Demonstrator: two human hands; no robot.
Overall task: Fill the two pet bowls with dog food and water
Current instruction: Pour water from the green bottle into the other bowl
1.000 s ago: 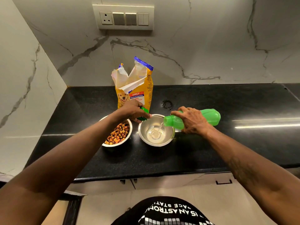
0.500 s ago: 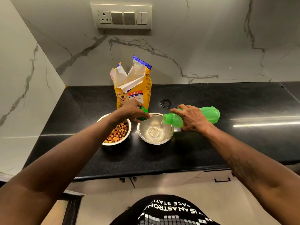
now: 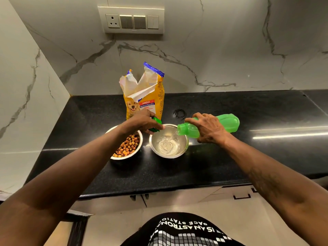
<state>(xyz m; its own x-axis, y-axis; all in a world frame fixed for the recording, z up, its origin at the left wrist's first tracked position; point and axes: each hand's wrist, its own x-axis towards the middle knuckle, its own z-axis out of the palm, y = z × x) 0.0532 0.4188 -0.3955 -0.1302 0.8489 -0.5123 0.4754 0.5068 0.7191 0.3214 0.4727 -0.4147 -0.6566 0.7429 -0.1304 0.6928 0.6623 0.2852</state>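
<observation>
Two steel pet bowls stand side by side on the black counter. The left bowl (image 3: 139, 138) holds brown and orange kibble. The right bowl (image 3: 184, 148) has a shallow pool of water in it. My right hand (image 3: 208, 127) grips a green water bottle (image 3: 229, 123) tipped sideways, its mouth over the right bowl's rim, and a thin stream runs into the bowl. My left hand (image 3: 142, 121) is closed around the green bottle cap (image 3: 157, 121), between the two bowls at their far side. An opened yellow dog food bag (image 3: 145, 96) stands upright just behind.
The black counter (image 3: 248, 157) runs right from a marble corner wall; its front edge lies near me. A small dark ring (image 3: 179, 113) rests behind the water bowl. A switch panel (image 3: 131, 20) hangs on the back wall. Cabinet drawers (image 3: 241, 197) sit below the counter.
The bottle stays tipped over the right bowl and the water in the bowl has spread wider. Both hands keep their places.
</observation>
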